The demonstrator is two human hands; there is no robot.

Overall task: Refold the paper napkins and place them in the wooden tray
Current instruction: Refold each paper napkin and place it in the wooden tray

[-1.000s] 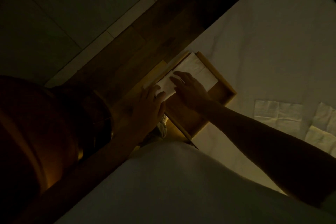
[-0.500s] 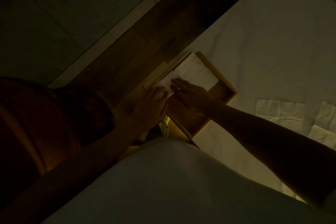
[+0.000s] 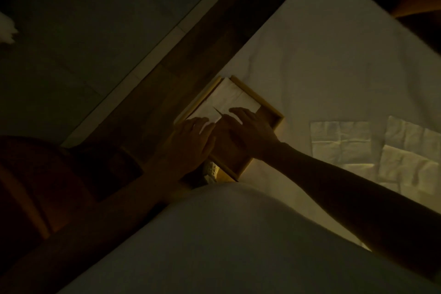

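The scene is very dim. A wooden tray (image 3: pixel 261 101) lies at the table's left edge, with white folded napkins (image 3: pixel 232 99) filling its far half. My left hand (image 3: pixel 191 141) rests flat at the tray's left side, fingers touching the near napkin's edge. My right hand (image 3: pixel 250 131) lies inside the tray with spread fingers on the napkin's near edge. Whether either hand pinches the paper is too dark to tell. Two unfolded, creased napkins (image 3: pixel 343 141) (image 3: pixel 410 157) lie flat on the white tablecloth (image 3: pixel 334 59) to the right.
A dark wooden table edge (image 3: pixel 191 59) runs diagonally beside the tray, with tiled floor (image 3: pixel 83 31) beyond it. My white-clothed torso (image 3: pixel 226 241) fills the bottom of the view. A shoe (image 3: pixel 211 169) shows below the tray.
My right hand has drawn back toward the tray's near side, uncovering more of the napkins. My left hand has moved up to the napkin's near edge.
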